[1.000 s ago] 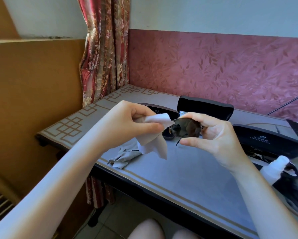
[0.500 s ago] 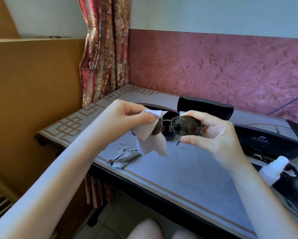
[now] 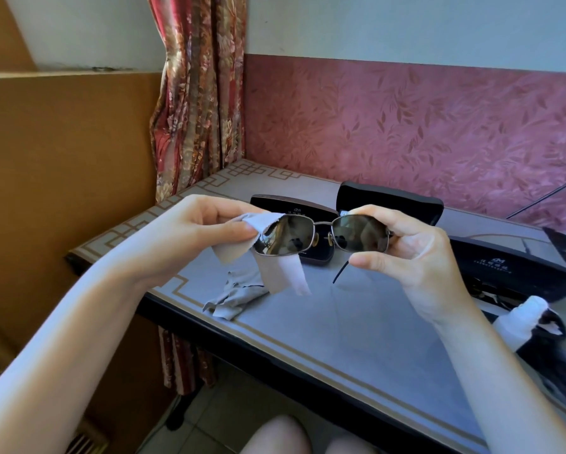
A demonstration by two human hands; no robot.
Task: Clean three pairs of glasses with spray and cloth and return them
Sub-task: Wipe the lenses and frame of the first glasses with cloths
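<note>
Your left hand: raised above the bench, fingers curled and pressed together, pinching the cloth against the outer edge of one lens.
Your right hand: thumb and forefinger pinch the far end of the frame at the other lens; the remaining fingers are loosely curled behind it.
Sunglasses: held level between your two hands, off the bench, dark lenses facing you; one temple arm hangs down below your right thumb.
Cloth: its upper corner is folded over the lens rim and the rest drapes down. You cannot tell from here how far it wraps behind the lens.
Second cloth: crumpled grey, lying on the bench just below the hanging one.
Cases: a flat dark case sits behind the sunglasses, an open case stands just beside it toward the wall, and a third case lies open to your right.
Spray bottle: white, lying on its side near the third case, partly hidden by something dark at the frame's edge.
Curtain: patterned red, hanging at the far left corner of the bench.
</note>
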